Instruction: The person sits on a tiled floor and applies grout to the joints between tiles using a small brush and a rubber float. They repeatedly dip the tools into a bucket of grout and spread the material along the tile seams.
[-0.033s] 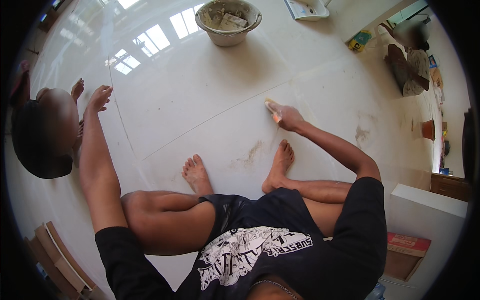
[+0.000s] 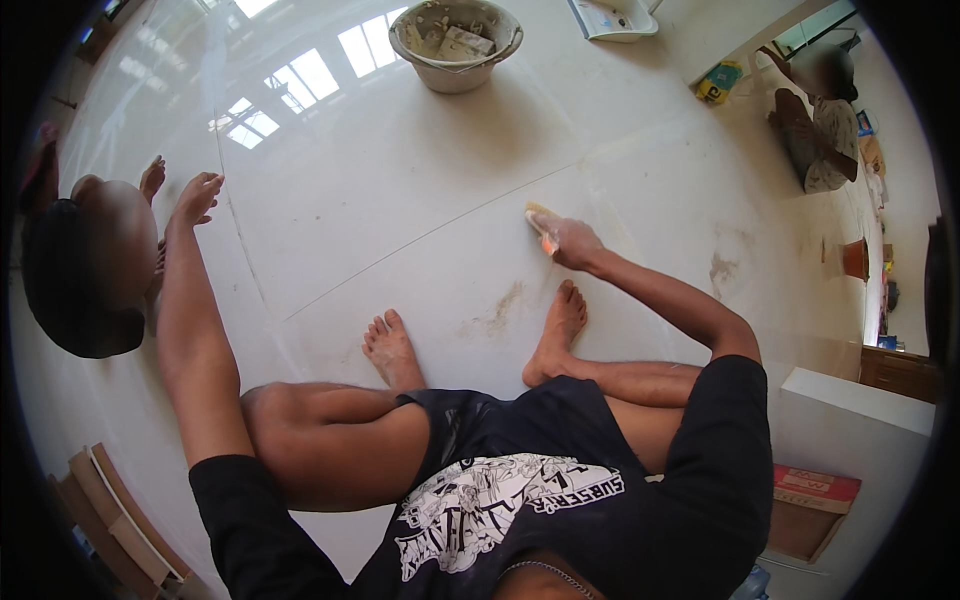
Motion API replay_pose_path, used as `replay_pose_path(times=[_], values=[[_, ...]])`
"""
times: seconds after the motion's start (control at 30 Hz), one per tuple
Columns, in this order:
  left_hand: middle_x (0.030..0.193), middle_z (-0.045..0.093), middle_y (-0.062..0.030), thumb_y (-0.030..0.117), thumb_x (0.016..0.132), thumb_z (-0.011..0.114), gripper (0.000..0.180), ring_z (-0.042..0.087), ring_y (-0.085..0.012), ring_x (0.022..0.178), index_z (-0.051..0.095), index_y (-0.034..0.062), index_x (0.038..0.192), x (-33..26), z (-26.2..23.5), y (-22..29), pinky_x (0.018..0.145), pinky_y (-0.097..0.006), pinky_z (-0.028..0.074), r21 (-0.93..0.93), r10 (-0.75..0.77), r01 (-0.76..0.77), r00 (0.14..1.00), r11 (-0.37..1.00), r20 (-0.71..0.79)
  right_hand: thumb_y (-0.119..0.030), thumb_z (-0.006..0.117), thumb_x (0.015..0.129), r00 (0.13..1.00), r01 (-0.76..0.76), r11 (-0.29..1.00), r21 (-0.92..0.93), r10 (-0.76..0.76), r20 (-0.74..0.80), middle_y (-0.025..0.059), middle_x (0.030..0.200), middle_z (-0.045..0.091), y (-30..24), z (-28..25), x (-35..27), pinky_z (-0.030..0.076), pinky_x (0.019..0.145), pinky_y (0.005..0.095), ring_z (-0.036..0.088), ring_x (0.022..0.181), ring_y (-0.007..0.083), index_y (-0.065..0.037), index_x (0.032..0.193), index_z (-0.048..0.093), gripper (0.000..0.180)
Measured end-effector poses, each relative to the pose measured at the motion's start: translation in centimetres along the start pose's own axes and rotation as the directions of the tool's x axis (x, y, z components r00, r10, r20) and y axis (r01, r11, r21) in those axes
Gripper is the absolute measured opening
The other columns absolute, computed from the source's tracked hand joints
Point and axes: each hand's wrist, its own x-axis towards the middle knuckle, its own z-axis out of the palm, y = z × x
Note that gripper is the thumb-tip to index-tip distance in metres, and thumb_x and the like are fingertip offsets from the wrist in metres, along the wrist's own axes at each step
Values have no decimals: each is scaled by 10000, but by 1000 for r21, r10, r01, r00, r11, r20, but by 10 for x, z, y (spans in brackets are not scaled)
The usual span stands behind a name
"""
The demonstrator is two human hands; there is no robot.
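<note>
Head view: right hand [image 2: 575, 243] grips pale tool [image 2: 541, 224] (left hand [image 2: 198, 200] well apart).

The glossy pale floor [image 2: 390, 195] bears a grey bucket [image 2: 455, 77], white tray [image 2: 618, 36] and brown smudges [image 2: 497, 312].

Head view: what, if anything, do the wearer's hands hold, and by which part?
The right hand grips a small tool, kind unclear, around its orange part; the yellowish tip sticks out. The left hand holds nothing visible.

Held right of the middle, slanted toward far left, partly hidden: a small tool [image 2: 537, 221], pale yellow at far end, orange at near end.
</note>
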Motion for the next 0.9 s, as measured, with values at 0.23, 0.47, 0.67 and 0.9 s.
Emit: replay_pose_path(times=[0.23, 0.47, 0.67, 0.9], values=[[1460, 322, -53, 491, 917, 538, 677, 440, -269, 1276, 267, 193, 1462, -4, 1, -6, 994, -545, 398, -75, -56, 64, 993, 995, 105, -250, 541, 904, 945, 56, 996, 68, -75, 319, 200, 1051, 666, -33, -9, -30, 503, 832, 461, 632, 953, 390, -171, 1399, 462, 507], [1555, 280, -29, 463, 901, 533, 712, 426, -243, 1302, 247, 198, 1498, -8, -4, -14, 975, -533, 416, -138, -90, 113, 983, 984, 158, -163, 535, 894, 986, -124, 989, -79, 132, 98, 195, 1074, 661, -5, -44, -7, 503, 846, 468, 638, 965, 378, -149, 1391, 456, 503], [1477, 442, -21, 422, 926, 507, 578, 522, -245, 1202, 410, 153, 1429, -36, -2, 11, 810, -478, 510, -70, -99, 101, 994, 992, 37, -36, 597, 745, 984, -147, 989, -26, 149, 99, 206, 1078, 644, -13, 16, -39, 487, 851, 489, 616, 1011, 391, -133, 1435, 365, 734], [1241, 555, -57, 462, 947, 499, 492, 556, -239, 1114, 491, 148, 1327, -8, -2, -15, 890, -503, 471, -25, -37, 36, 999, 999, -28, -239, 549, 895, 874, -86, 995, -50, 99, 476, 233, 951, 661, -101, 8, -62, 483, 771, 501, 632, 879, 443, -155, 1422, 379, 560]])
